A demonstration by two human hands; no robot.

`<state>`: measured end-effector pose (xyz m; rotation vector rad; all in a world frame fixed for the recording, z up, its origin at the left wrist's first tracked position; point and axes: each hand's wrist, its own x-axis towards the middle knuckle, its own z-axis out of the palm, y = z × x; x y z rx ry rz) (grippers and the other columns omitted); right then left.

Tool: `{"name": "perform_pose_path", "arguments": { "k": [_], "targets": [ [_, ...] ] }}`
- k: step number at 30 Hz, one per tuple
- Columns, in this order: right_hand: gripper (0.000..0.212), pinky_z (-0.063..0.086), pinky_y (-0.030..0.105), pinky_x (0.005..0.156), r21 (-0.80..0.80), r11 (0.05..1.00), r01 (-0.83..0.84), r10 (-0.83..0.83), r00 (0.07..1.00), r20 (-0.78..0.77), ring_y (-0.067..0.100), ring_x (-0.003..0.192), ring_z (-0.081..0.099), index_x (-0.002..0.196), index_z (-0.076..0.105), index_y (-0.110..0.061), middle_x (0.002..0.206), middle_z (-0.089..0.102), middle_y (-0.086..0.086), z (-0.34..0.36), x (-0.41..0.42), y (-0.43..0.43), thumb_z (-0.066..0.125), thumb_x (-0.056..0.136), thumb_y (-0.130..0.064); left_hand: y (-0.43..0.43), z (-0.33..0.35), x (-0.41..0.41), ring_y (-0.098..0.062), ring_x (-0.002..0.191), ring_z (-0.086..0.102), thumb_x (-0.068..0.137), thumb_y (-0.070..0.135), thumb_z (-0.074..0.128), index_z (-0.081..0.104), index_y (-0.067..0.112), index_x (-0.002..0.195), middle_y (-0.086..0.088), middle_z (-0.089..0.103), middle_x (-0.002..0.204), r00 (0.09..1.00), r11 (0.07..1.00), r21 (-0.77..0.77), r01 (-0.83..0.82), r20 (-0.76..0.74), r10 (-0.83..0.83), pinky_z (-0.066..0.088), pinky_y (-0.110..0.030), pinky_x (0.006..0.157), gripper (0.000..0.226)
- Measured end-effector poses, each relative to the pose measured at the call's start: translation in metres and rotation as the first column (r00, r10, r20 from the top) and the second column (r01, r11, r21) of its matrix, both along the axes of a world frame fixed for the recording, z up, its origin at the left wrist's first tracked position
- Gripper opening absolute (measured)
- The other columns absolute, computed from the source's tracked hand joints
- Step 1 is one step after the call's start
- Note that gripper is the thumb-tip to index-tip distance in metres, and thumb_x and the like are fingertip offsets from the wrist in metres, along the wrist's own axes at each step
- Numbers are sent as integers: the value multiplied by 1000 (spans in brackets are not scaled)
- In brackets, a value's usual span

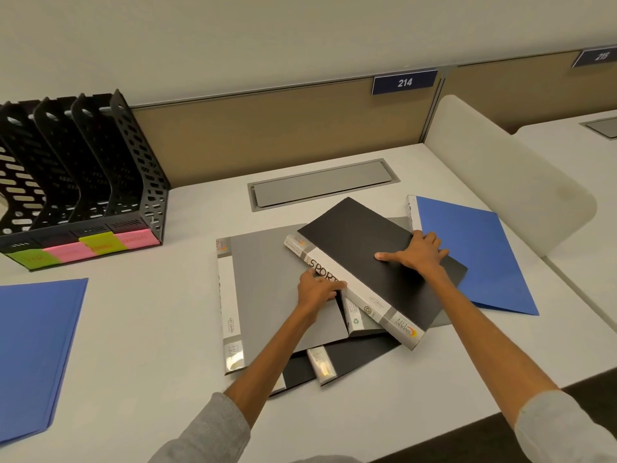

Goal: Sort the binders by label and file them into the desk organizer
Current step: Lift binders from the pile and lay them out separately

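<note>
1. Black binder on top of a loose pile at mid-surface, lying flat and askew, white spine toward the left.
2. Right grip palm down on the black cover, fingers straight and spread, pinching nothing.
3. Left grip laid across the spine label, fingers fairly straight; thumb hidden, so firm hold or mere touch impossible to tell.
4. Label legible only as "SPORT" — remainder covered by the left grip.
5. Beneath: grey binder, plus dark binders mostly buried, labels unreadable.
6. Blue binder at right, one corner under the pile; second blue binder at left, cut off by the frame edge.
7. Desk organizer far left, black, partly cropped — sticky notes along its front, writing too faint to read.
</note>
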<state>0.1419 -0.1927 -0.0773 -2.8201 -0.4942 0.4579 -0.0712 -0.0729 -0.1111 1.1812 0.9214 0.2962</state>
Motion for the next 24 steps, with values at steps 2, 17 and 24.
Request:
{"name": "perform_pose_path", "arguments": {
  "k": [2,17,24],
  "targets": [
    [118,25,53,109,-21,1000,21,-21,999,25,37,137,29,143,34,-10,146,31,18,-1,-5,-1,69,55,-81,3,1,-5,-24,97,70,71,-5,79,53,5,119,-13,69,112,999,1000,-6,-7,40,8,59,-43,84,55],
    [91,47,45,98,250,959,134,-76,971,-226,31,107,58,110,58,-7,117,63,14,9,-42,17,56,62,-85,30,72,-2,-24,106,60,73,7,80,45,29,126,-2,58,114,956,992,121,-23,294,-14,60,-33,72,68],
    [101,40,48,107,464,857,223,-10,909,-417,35,120,52,130,51,-3,134,52,18,29,-65,55,47,71,-85,42,139,9,-13,90,67,68,22,85,62,26,108,1,69,97,915,938,347,-13,383,-129,59,-32,74,47]
  ]
}}
